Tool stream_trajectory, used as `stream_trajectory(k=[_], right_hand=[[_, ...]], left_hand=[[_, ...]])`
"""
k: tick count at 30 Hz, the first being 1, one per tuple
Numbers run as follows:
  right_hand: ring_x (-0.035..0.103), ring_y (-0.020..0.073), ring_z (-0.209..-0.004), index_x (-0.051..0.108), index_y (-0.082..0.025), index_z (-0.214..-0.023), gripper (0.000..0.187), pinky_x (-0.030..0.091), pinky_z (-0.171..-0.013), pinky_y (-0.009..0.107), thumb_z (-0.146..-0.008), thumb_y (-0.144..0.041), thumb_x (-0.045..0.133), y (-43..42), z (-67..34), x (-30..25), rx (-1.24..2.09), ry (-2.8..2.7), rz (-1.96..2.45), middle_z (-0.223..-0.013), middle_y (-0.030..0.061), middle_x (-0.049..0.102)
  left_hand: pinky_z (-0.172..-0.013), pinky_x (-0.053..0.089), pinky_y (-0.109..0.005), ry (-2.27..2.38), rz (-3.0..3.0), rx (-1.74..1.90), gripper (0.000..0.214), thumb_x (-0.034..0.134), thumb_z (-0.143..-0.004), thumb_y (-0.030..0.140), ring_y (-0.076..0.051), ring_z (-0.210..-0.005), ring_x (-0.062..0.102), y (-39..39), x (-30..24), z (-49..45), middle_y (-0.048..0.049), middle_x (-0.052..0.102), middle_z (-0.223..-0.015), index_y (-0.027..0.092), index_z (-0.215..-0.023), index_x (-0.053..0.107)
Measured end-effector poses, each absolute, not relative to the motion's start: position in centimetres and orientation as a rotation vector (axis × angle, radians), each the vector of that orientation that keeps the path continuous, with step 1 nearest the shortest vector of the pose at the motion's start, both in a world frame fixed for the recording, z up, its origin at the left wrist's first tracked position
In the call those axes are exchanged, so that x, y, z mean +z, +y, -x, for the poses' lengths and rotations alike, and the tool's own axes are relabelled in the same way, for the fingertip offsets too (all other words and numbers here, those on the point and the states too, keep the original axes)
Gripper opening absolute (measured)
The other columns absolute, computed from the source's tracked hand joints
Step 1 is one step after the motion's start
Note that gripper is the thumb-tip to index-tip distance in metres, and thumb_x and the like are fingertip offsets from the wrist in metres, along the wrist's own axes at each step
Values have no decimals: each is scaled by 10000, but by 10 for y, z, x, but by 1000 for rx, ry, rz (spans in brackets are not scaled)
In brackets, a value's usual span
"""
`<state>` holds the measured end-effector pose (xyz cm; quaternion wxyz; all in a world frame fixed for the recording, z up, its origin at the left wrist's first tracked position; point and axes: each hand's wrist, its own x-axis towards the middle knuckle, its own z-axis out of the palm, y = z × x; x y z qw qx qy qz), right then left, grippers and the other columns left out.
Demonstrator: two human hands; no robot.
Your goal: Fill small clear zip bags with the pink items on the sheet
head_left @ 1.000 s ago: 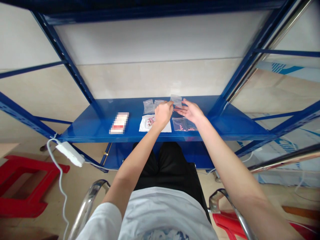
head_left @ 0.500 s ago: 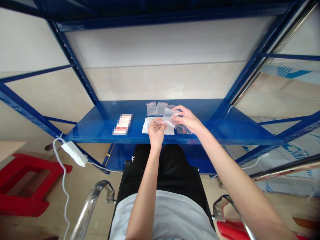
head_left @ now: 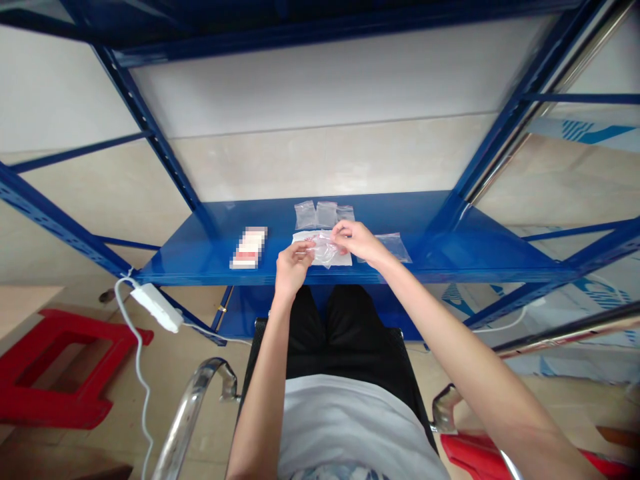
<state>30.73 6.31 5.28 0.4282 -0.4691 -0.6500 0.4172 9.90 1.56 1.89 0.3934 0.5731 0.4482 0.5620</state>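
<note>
1. A small clear plastic bag (head_left: 324, 251) is hanging between the two hands, just above the middle of the shelf. It is showing some pink colour, but its contents are too small to tell.
2. The person's left hand (head_left: 293, 264) is pinching the left side of this bag between the thumb and fingers, and the hand is not spread.
3. The person's right hand (head_left: 359, 242) is pinching the right side of the same bag with its fingertips, and it is reaching in from the right.
4. A white paper sheet (head_left: 345, 259) is lying flat directly under the bag and the fingers.
5. Three clear bags (head_left: 327, 214) are lying in a row on the far side of the paper, almost touching each other.
6. Another clear bag (head_left: 396, 247) is lying just beside the right hand, on the right.
7. A white and red package (head_left: 249, 247), blurred in the view, is lying to the left of the paper.
8. A blue steel shelf (head_left: 440, 250) is carrying all these things.
9. Lower on the left, a white power strip (head_left: 157, 307) is hanging on a white cable (head_left: 137, 373) above a red plastic stool (head_left: 55, 377).
</note>
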Motion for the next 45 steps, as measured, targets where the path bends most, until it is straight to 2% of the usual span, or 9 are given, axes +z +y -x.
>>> stream_trajectory(k=[4,8,10,12,18,26,32,39,45], right_hand=[[685,203,-701,658,-222,-828,337,545,-556,272,-764,-463,885,64,-302,47,1074,-1494,1182,-801,59,768],[668,200,-667,594,-241,-798,447,530,-564,293,-742,-572,890,63,-289,41,1094,-1361,1156,-788,45,755],[676,210,-688,576,-247,-787,491,530,-583,303,-751,-642,866,62,-284,39,1064,-1359,1142,-796,44,752],[681,215,-706,568,-250,-782,525,534,-604,311,-756,-695,846,61,-281,38,1040,-1383,1120,-786,36,739],[575,162,-592,550,-251,-748,543,500,-567,292,-744,-712,836,58,-288,44,1060,-1440,1073,-657,-25,613],[629,197,-721,669,-230,-783,432,524,-601,292,-786,-642,800,55,-294,49,1077,-1577,1079,-744,24,671],[615,195,-712,683,-219,-761,415,537,-587,292,-783,-613,811,53,-296,52,1115,-1595,1062,-706,17,637],[680,224,-773,727,-212,-804,386,532,-598,290,-797,-591,798,48,-300,58,1105,-1656,1061,-746,38,706],[716,247,-823,744,-212,-816,437,531,-608,290,-806,-644,809,45,-302,60,1081,-1656,1078,-803,59,752]], left_hand=[[-834,616,-334,1299,-1883,1322,284,750,-866,228,-222,-951,759,27,35,-83,-109,767,-1208,212,-1148,787],[-1076,571,-460,1405,-2245,1113,617,868,-849,435,-338,-1255,707,33,55,-88,-167,726,-1352,205,-1393,690],[-1076,563,-480,1483,-2298,950,780,871,-843,513,-373,-1292,695,34,61,-99,-192,714,-1389,187,-1499,607],[-1060,558,-484,1584,-2329,857,795,836,-874,528,-391,-1307,689,34,65,-111,-203,701,-1415,179,-1536,569],[-1089,517,-512,1625,-2340,925,611,755,-934,434,-401,-1327,664,39,67,-127,-210,689,-1410,169,-1469,628],[-1054,542,-473,1400,-2195,1145,631,917,-750,508,-369,-1191,684,64,46,-113,-157,722,-1217,186,-1262,737],[-1028,559,-444,1292,-2216,1124,645,910,-760,489,-349,-1149,714,63,50,-111,-163,736,-1229,158,-1282,729],[-985,567,-396,1200,-2187,1078,580,945,-735,501,-306,-1061,747,67,55,-101,-122,786,-1162,191,-1197,782],[-988,565,-377,1200,-2149,1052,635,945,-737,520,-295,-1064,751,65,56,-98,-121,792,-1204,191,-1254,777]])
